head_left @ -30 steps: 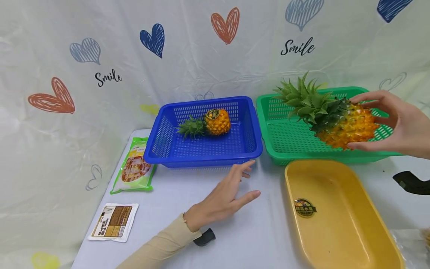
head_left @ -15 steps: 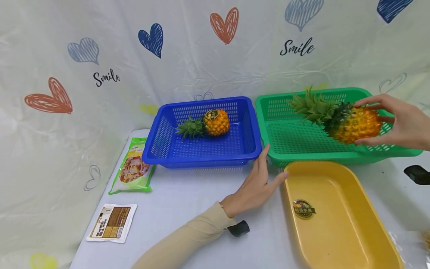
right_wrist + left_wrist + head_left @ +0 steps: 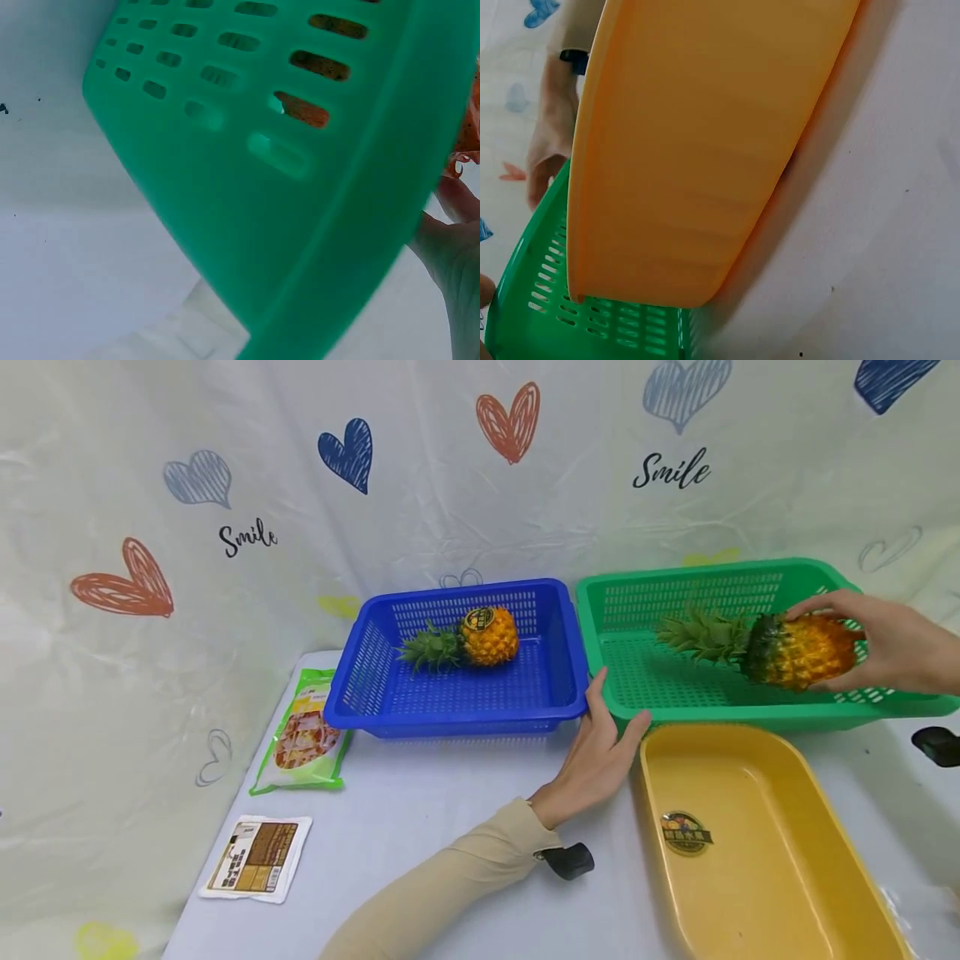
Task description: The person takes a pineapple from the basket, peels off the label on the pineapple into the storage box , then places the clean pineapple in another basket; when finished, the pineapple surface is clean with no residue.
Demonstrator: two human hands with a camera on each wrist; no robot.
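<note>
My right hand (image 3: 892, 643) holds a pineapple (image 3: 806, 652) by its orange body, low within the green basket (image 3: 727, 713). The leafy crown points left. In the right wrist view the basket's slotted wall (image 3: 187, 157) hides most of the pineapple (image 3: 474, 127), and only part of the hand (image 3: 461, 255) shows. My left hand (image 3: 592, 768) has its fingers extended at the near corner where the green and blue baskets meet, thumb spread toward the green rim. In the left wrist view just bits of its fingertips show by the green rim (image 3: 517, 255).
A second pineapple (image 3: 491, 639) lies in the blue basket (image 3: 457, 723). Nearer me stands a yellow tub (image 3: 750, 860), close against the green basket. On the table's left lie a green-edged food packet (image 3: 303, 735) and a white-and-brown packet (image 3: 258, 858).
My right hand has lowered the pineapple into the green basket, moving slightly right. My left hand has slid right and forward from the blue basket's front to the corner between both baskets.
</note>
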